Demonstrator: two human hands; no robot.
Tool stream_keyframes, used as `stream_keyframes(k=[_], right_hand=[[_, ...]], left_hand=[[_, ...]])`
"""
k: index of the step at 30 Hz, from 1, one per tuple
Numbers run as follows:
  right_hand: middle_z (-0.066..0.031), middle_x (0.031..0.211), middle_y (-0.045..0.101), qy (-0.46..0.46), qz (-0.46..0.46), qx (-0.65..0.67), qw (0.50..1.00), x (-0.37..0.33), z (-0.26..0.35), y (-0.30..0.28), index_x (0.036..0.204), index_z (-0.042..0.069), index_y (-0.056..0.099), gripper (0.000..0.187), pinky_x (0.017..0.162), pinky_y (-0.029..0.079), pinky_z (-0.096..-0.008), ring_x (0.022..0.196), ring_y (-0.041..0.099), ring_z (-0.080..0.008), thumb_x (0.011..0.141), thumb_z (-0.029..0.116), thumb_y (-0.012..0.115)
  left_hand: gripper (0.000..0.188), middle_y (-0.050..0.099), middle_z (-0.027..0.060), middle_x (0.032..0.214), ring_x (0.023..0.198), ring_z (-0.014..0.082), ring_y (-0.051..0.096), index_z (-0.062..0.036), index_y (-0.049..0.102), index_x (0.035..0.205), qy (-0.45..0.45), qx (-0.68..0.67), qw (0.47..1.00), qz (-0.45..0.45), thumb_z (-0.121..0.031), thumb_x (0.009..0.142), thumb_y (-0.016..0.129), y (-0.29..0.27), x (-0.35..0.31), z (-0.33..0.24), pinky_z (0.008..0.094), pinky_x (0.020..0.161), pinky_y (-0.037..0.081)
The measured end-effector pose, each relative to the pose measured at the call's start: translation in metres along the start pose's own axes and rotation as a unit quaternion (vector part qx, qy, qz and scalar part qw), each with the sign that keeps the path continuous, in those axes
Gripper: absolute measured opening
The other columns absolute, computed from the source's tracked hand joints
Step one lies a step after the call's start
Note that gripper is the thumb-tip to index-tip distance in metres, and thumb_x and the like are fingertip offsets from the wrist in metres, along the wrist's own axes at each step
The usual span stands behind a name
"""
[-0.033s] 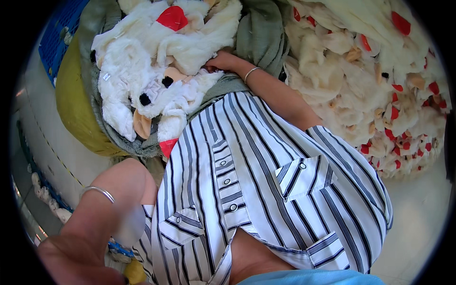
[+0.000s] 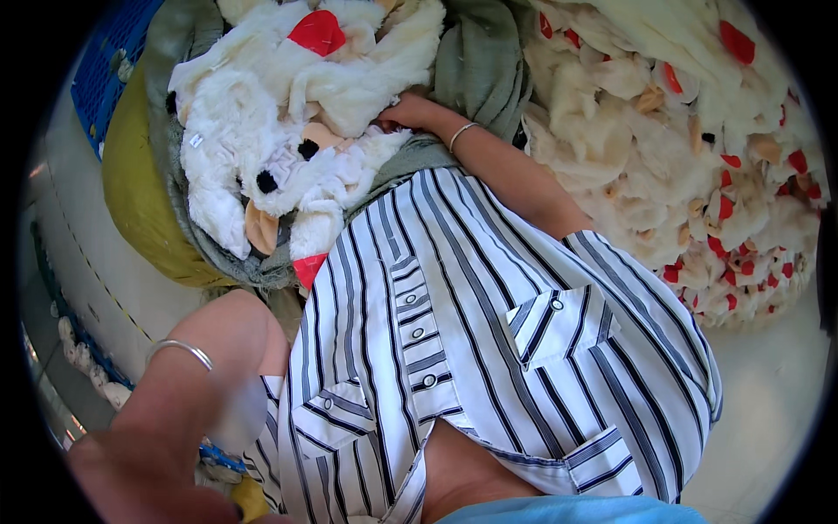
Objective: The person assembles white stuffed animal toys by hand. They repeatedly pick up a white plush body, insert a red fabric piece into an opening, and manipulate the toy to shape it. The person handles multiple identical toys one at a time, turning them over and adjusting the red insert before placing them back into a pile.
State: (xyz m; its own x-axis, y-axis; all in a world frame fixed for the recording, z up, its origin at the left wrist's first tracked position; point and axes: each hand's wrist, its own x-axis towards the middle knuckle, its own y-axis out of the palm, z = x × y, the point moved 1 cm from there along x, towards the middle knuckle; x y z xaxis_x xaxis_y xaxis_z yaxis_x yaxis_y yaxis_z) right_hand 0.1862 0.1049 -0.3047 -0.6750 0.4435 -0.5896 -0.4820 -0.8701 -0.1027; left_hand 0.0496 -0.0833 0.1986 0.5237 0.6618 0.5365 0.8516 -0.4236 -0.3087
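My right hand [image 2: 407, 113] rests in a heap of white plush toy skins [image 2: 236, 113], with its fingers sunk out of sight among the fur. Beside it lie tan ear-like pieces [image 2: 262, 229], black fluffy tufts [image 2: 266, 182] and a red patch [image 2: 318, 33]. A grey-green cloth sack [image 2: 478, 61] surrounds the heap. At the lower left, my left arm is bent and my left hand [image 2: 144, 485] is raised close, blurred and partly cut off by the rim. Its fingers cannot be made out, and no plush piece touches it.
A large mound of cream plush pieces with red and tan bits [image 2: 646, 175] rises at the right. An olive-yellow sack [image 2: 144, 196] bulges at the left, near a blue plastic crate [image 2: 112, 65]. Pale floor [image 2: 96, 236] with a striped line shows farther left.
My left hand has shifted very slightly at the lower left. My right hand and the plush heap stay as they were.
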Motion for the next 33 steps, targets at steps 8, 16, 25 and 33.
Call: stream_keyframes(k=[8,16,25,33], right_hand=[[-0.0027,0.068,0.068,0.004,0.004,-0.009,1.0,0.003,0.001,0.004,0.072,0.007,0.072,0.027,0.058,0.048,-0.0289,0.06,0.059,-0.0123,0.08,0.032,0.067],[-0.0033,0.07,0.069,-0.013,0.004,-0.004,1.0,0.004,0.001,0.005,0.07,0.005,0.072,0.025,0.057,0.05,-0.0296,0.061,0.062,-0.0134,0.077,0.028,0.068],[-0.0032,0.071,0.069,-0.004,0.009,-0.018,1.0,-0.002,0.01,0.003,0.072,0.005,0.073,0.028,0.057,0.047,-0.0291,0.06,0.059,-0.0125,0.08,0.031,0.067],[-0.0024,0.07,0.069,-0.012,-0.005,-0.033,0.999,0.001,0.008,0.003,0.072,0.007,0.073,0.029,0.054,0.046,-0.0293,0.058,0.058,-0.0123,0.08,0.034,0.066]], left_hand=[[0.012,0.063,0.017,0.076,0.059,0.0186,0.054,-0.0059,0.058,0.097,0.003,-0.002,1.0,0.009,-0.014,0.089,0.055,0.004,0.004,0.006,0.0297,0.056,0.042],[0.011,0.062,0.0168,0.075,0.058,0.0186,0.054,-0.0066,0.058,0.096,-0.006,0.004,1.0,0.01,-0.015,0.089,0.055,0.009,0.005,0.003,0.0298,0.054,0.042],[0.011,0.062,0.0166,0.073,0.056,0.0187,0.053,-0.0075,0.057,0.096,-0.02,0.007,1.0,0.014,-0.016,0.089,0.055,0.009,0.004,-0.009,0.0299,0.053,0.041],[0.011,0.062,0.0164,0.072,0.054,0.0187,0.052,-0.0083,0.057,0.096,-0.019,0.008,0.999,0.026,-0.017,0.089,0.055,0.012,0.004,-0.009,0.03,0.052,0.041]])
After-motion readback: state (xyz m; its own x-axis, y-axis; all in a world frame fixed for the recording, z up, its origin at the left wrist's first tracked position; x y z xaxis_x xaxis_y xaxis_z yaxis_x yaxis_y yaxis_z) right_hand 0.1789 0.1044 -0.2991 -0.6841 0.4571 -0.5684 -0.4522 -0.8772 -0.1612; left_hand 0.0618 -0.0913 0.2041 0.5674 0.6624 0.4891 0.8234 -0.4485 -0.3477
